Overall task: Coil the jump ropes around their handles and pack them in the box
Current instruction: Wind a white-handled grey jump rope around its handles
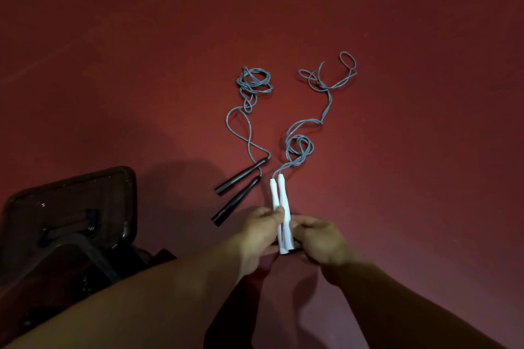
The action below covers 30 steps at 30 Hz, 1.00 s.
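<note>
Your left hand (262, 228) and right hand (319, 238) meet nearest you, fingers curled around the two white handles (280, 207), pressing them side by side, likely so the cord can wind around both at once. Their grey rope (300, 144) trails away in loose loops across the red floor (411, 122). Just left lie the black handles (238, 193) with their own tangled rope (249, 99), untouched. The dark box (71, 207) waits open at your left.

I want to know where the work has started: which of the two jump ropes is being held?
The rope with white handles: left hand and right hand grip its paired handles. The black-handled rope lies untouched on the red floor.
</note>
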Motion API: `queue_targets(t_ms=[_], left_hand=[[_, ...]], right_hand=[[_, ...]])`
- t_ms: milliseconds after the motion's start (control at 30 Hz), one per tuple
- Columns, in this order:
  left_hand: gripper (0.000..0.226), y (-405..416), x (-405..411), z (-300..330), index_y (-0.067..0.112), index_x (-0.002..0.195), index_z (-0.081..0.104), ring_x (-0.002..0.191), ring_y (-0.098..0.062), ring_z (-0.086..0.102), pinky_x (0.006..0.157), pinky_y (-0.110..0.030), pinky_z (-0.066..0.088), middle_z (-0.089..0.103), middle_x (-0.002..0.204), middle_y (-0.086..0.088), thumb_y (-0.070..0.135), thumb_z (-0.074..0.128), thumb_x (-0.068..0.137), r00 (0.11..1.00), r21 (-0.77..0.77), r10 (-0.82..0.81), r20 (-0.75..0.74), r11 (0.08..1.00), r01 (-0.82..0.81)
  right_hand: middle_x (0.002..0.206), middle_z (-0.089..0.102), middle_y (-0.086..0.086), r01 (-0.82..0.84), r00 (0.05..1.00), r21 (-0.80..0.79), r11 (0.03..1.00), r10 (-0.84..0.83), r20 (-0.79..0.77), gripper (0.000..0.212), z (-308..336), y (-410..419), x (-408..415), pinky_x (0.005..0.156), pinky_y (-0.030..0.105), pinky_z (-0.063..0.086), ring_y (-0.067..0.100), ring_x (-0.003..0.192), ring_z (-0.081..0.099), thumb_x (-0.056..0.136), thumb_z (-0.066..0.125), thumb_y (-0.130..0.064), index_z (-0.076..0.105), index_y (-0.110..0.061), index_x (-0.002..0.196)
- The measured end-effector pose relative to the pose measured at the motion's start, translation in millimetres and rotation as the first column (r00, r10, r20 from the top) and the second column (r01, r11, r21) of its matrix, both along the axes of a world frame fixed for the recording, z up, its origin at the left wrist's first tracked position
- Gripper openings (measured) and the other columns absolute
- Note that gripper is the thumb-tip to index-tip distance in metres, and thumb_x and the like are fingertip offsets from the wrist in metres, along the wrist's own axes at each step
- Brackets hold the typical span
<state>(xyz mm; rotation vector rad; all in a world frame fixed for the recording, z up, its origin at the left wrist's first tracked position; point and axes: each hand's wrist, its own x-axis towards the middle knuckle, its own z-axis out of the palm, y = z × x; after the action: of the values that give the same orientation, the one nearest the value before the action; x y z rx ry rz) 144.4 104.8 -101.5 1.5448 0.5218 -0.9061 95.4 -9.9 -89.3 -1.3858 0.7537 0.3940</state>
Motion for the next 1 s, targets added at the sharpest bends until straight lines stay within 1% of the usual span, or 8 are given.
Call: queue_targets(t_ms=[100, 267, 400, 500, 600, 733, 867, 1000], left_hand=[[0.028, -1, -11, 13, 0.006, 0.099, 0.066, 0.085, -0.023, 0.069, 0.081, -0.036, 0.055, 0.072, 0.092, -0.013, 0.033, 0.063, 0.093, 0.987, 0.055, -0.06, 0.15, 0.997, 0.052], [0.016, -12, -24, 72, 0.007, 0.1, 0.067, 0.075, -0.02, 0.062, 0.069, -0.028, 0.05, 0.067, 0.085, -0.011, 0.022, 0.063, 0.094, 0.947, -0.005, -0.212, 0.243, 0.975, 0.22], [0.013, -27, -33, 163, 0.011, 0.107, 0.06, 0.068, -0.021, 0.067, 0.055, -0.028, 0.053, 0.069, 0.078, -0.007, 0.02, 0.058, 0.098, 0.875, -0.109, -0.395, 0.28, 0.893, 0.438], [0.016, -35, -45, 235, 0.013, 0.112, 0.056, 0.066, -0.02, 0.069, 0.053, -0.026, 0.054, 0.068, 0.081, -0.004, 0.02, 0.056, 0.098, 0.722, -0.092, -0.581, 0.377, 0.752, 0.653], [0.012, -45, -60, 302, 0.015, 0.107, 0.058, 0.061, -0.018, 0.066, 0.052, -0.026, 0.052, 0.069, 0.081, -0.004, 0.018, 0.058, 0.096, 0.589, -0.015, -0.645, 0.487, 0.668, 0.744], [0.018, -58, -74, 367, 0.014, 0.11, 0.063, 0.054, -0.013, 0.059, 0.047, -0.023, 0.046, 0.07, 0.08, -0.005, 0.015, 0.062, 0.092, 0.526, 0.089, -0.642, 0.558, 0.676, 0.732], [0.016, -68, -92, 405, 0.019, 0.1, 0.068, 0.047, -0.012, 0.051, 0.047, -0.021, 0.033, 0.071, 0.077, -0.002, 0.016, 0.066, 0.084, 0.464, 0.214, -0.622, 0.631, 0.714, 0.666], [0.014, -63, -122, 405, 0.017, 0.099, 0.069, 0.047, -0.013, 0.053, 0.044, -0.019, 0.031, 0.072, 0.081, -0.003, 0.02, 0.066, 0.086, 0.359, 0.336, -0.718, 0.596, 0.629, 0.701]], right_hand=[[0.057, 0.065, 0.002, -0.043, 0.998, 0.038, 0.998, 0.045, -0.04, 0.014, 13, -6, -12, 0.038, 0.018, 0.036, 0.008, 0.041, 0.051, 0.092, 0.061, -0.003, 0.074, -0.006, 0.094], [0.056, 0.064, 0.0, -0.122, 0.991, -0.186, 0.975, 0.11, -0.075, 0.017, 82, -27, -29, 0.039, 0.014, 0.033, 0.01, 0.043, 0.049, 0.081, 0.069, 0.003, 0.072, -0.012, 0.074], [0.067, 0.063, -0.003, 0.195, 0.975, -0.49, 0.849, -0.112, 0.193, 0.014, 163, -62, -33, 0.062, 0.026, 0.044, 0.018, 0.067, 0.056, 0.087, 0.059, -0.01, 0.069, -0.018, 0.08], [0.094, 0.066, -0.001, 0.368, 0.894, -0.427, 0.826, -0.187, 0.408, 0.023, 232, -80, -42, 0.077, 0.024, 0.043, 0.014, 0.086, 0.058, 0.099, 0.049, -0.022, 0.07, -0.016, 0.108], [0.077, 0.066, 0.0, 0.373, 0.88, -0.344, 0.862, -0.211, 0.426, 0.04, 301, -87, -69, 0.059, 0.019, 0.045, 0.009, 0.065, 0.059, 0.103, 0.041, -0.036, 0.07, -0.012, 0.087], [0.062, 0.06, 0.005, 0.408, 0.847, -0.269, 0.873, -0.251, 0.469, 0.046, 358, -92, -104, 0.057, 0.027, 0.045, 0.018, 0.054, 0.057, 0.101, 0.044, -0.044, 0.061, -0.011, 0.073], [0.059, 0.039, 0.003, 0.36, 0.823, -0.179, 0.916, -0.221, 0.524, 0.042, 395, -94, -141, 0.048, 0.026, 0.024, 0.014, 0.043, 0.026, 0.094, 0.055, -0.046, 0.063, -0.02, 0.062], [0.058, 0.047, 0.001, 0.347, 0.849, -0.177, 0.921, -0.229, 0.476, 0.032, 384, -82, -178, 0.047, 0.025, 0.023, 0.012, 0.042, 0.027, 0.094, 0.058, -0.044, 0.063, -0.017, 0.078]])
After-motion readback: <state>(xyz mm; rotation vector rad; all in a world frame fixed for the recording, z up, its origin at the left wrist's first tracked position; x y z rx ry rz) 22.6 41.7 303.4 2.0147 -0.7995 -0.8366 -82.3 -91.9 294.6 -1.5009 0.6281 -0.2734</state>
